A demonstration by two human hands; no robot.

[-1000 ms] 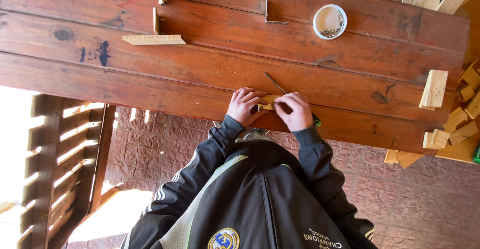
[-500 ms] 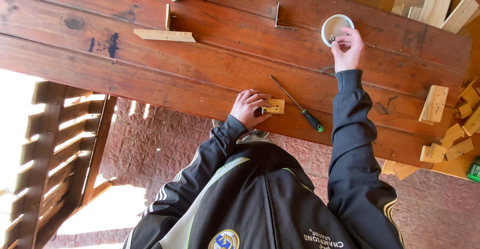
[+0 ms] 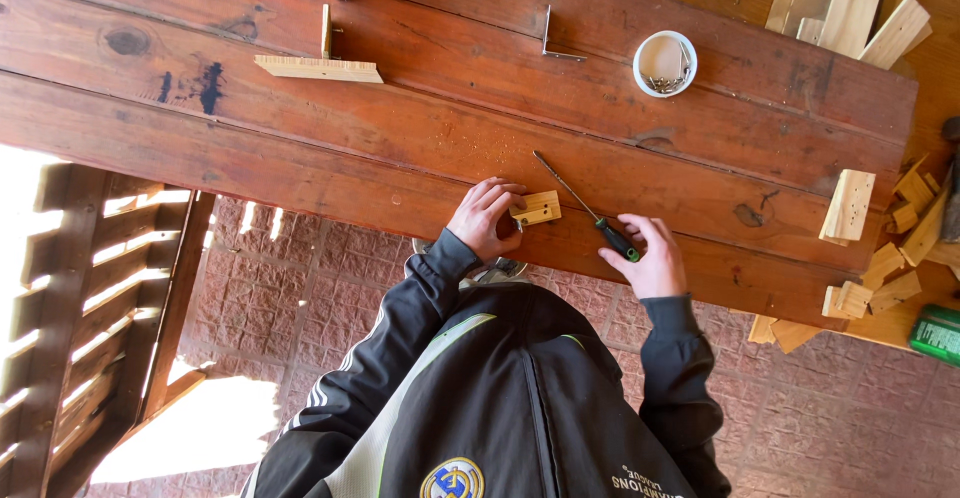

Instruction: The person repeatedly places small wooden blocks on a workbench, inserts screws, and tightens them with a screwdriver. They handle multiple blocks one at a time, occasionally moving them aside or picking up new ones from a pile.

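Observation:
My left hand [image 3: 484,218] holds a small pale wooden block [image 3: 537,207] flat on the red-brown plank table [image 3: 400,138], near its front edge. A screwdriver [image 3: 585,206] with a black and green handle lies slanted just right of the block, its tip pointing away from me. My right hand [image 3: 652,255] has its fingers closed on the handle end. A white round cup [image 3: 665,63] with several screws in it stands farther back on the table, beyond both hands.
A metal angle bracket [image 3: 556,44] lies left of the cup. A pale wooden strip [image 3: 318,68] with an upright piece sits at the back left. Several wood offcuts [image 3: 848,204] are piled at the right end. A green box [image 3: 937,334] lies at the far right.
My right hand has come back from the white cup to the screwdriver's handle. My left hand has stayed on the wooden block.

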